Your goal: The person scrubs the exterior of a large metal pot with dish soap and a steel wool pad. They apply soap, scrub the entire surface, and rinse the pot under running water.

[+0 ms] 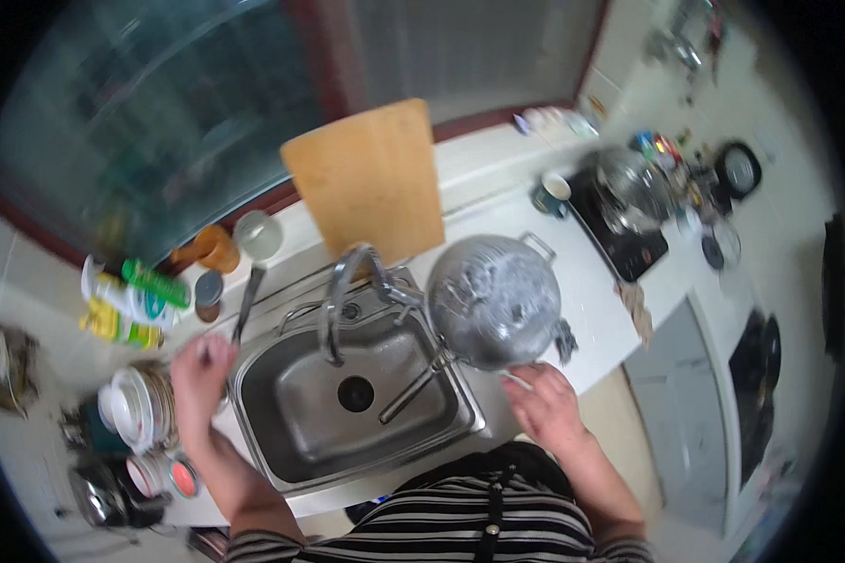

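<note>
My left hand (pixel 201 373) is left of the steel sink (pixel 303 429), closed around a black-handled utensil (pixel 250 302) whose handle points up towards the sill. Blur hides its lower end. At the sink's right edge lies a large round grey metal pot (pixel 493 302), seemingly bottom up, with loop handles on opposite sides. My right hand (pixel 549 405) grips its near loop handle (pixel 517 381). From under the pot a long metal handle (pixel 412 390) reaches over the basin. A dark grey scouring pad (pixel 567 341) sits against the pot's right side.
A curved chrome faucet (pixel 331 302) arches over the basin, before a wooden cutting board (pixel 370 183) leaning on the window. Stacked bowls (pixel 137 408) and bottles (pixel 134 295) stand left. A mug (pixel 551 197) and a black cooktop (pixel 637 257) bearing a pot (pixel 630 186) are right.
</note>
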{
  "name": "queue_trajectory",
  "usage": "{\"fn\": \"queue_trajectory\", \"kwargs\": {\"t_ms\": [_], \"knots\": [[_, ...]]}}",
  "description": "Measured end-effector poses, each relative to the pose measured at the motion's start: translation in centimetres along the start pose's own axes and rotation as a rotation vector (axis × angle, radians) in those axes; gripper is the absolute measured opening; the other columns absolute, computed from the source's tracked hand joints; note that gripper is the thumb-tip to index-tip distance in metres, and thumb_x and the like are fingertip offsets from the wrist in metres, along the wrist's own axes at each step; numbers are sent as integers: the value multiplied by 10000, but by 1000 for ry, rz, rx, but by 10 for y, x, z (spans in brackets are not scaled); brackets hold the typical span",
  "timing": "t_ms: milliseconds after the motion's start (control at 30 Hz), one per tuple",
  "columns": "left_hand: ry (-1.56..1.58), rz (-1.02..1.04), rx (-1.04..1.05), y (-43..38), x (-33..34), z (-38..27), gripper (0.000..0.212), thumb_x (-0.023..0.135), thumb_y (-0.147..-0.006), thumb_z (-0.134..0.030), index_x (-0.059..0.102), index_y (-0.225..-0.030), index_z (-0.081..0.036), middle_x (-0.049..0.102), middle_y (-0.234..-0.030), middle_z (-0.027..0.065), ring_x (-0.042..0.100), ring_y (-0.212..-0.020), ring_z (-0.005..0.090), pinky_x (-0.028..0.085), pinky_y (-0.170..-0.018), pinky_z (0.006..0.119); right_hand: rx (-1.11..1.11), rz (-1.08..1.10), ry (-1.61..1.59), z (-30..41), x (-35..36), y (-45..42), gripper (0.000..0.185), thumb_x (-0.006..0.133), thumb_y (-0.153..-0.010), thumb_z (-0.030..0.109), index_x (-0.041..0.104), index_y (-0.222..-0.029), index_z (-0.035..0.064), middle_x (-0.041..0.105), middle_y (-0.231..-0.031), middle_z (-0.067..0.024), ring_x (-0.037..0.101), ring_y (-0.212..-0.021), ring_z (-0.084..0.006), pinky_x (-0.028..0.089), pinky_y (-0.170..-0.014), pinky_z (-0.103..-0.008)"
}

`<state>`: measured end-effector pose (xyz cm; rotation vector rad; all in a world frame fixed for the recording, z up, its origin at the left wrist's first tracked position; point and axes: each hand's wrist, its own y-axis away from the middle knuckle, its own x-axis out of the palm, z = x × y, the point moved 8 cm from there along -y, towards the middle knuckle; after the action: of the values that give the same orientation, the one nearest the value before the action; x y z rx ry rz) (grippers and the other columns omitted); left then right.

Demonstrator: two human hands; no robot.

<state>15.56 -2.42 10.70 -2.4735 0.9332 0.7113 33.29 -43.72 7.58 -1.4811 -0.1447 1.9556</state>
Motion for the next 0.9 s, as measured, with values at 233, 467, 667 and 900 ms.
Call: {"fn": "queue_trajectory", "kwargs": {"t_ms": [233, 467, 667, 900], "knots": [[-144, 613, 218, 101, 158, -128, 110, 719, -787, -65, 641, -849, -16, 612, -782, 108, 617, -648, 238, 482, -569, 313, -230, 100, 109, 30, -19, -23, 495, 571, -814, 202, 560, -1303, 129, 514, -1343, -73, 469, -1274, -235, 250, -1140, -485], [-134, 748, 231, 112, 298, -173, 92, 718, -780, -20, 652, -843, -14, 626, -765, 82, 606, -649, 187, 471, -577, 291, -202, 197, -202, -99, 31, 32, 294, 582, -798, 179, 606, -1069, 68, 576, -947, -46, 588, -928, -230, 468, -869, -364], [-180, 667, 147, 94, 424, -177, 178, 724, -826, -131, 648, -936, -14, 649, -889, 107, 626, -711, 246, 499, -596, 349, 354, 557, -599, -233, 64, 92, 176, 548, -896, 196, 590, -1029, 89, 645, -973, -155, 637, -870, -348, 512, -733, -439], [-612, 399, 249, 56, 532, -154, 883, 742, -804, -311, 258, -1467, 13, 225, -1513, 286, 231, -1393, 461, 210, -1135, 489, 766, 161, -588, -415, 84, 110, 220, 595, -920, 275, 612, -960, 60, 634, -734, -169, 620, -683, -377, 468, -619, -450]]}}
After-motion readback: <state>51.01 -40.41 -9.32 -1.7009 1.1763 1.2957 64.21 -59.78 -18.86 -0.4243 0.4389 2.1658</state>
